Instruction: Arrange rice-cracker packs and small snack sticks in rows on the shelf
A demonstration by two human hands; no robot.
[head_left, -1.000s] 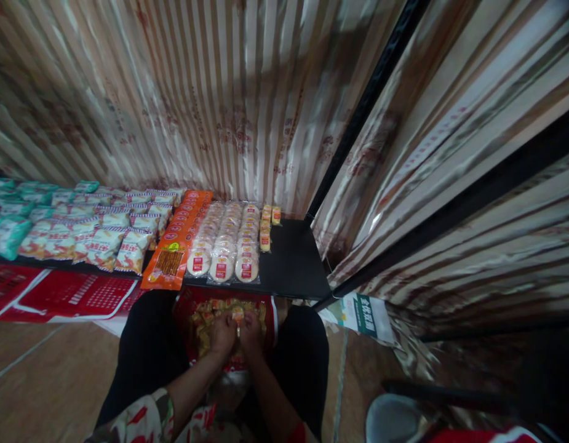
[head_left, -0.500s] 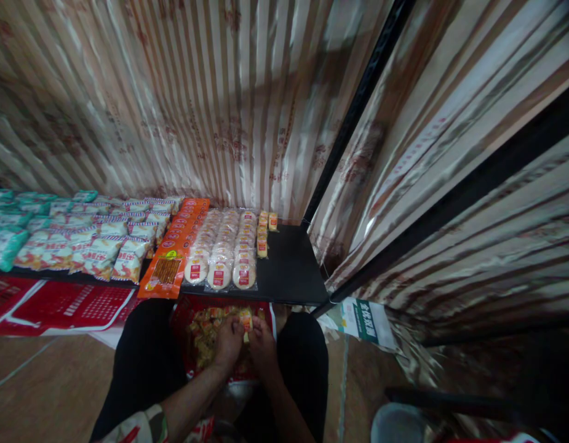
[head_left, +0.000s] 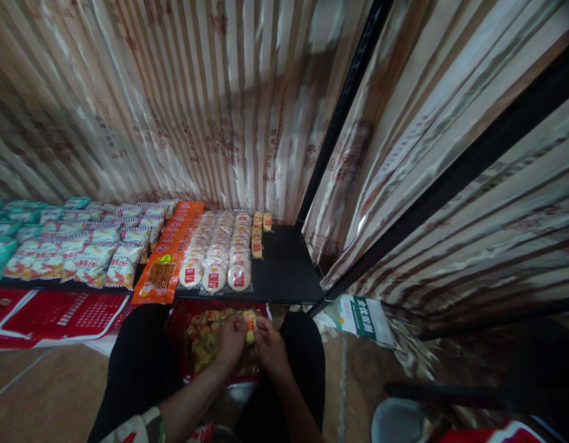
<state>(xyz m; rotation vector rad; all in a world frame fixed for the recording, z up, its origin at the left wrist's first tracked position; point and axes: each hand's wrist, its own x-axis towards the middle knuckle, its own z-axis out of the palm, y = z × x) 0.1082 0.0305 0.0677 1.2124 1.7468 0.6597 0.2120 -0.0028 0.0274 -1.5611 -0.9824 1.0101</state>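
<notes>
Over the red basket [head_left: 174,335], between my knees, a small yellow wrapped snack [head_left: 250,325] with a red label stands upright in my fingers. My left hand [head_left: 231,339] pinches its left side, and the fingers of my right hand [head_left: 270,349] close on its right side. Below and to the left, several similar yellow packets [head_left: 203,338] fill the basket. On the black shelf [head_left: 286,264] ahead, a short row of the same yellow packets [head_left: 257,237] stands beside rows of round white wrapped crackers [head_left: 214,278].
Left of the crackers lies an orange snack pack [head_left: 167,255], then white snack bags [head_left: 88,261] and green bags [head_left: 0,252]. A black post [head_left: 344,117] rises at the shelf's right end. Striped curtain [head_left: 210,111] hangs behind. A printed sheet [head_left: 365,317] lies on the floor.
The view has shifted slightly, so the shelf appears further left. My right hand has turned a little away from my left, and more of the yellow snack shows between them.
</notes>
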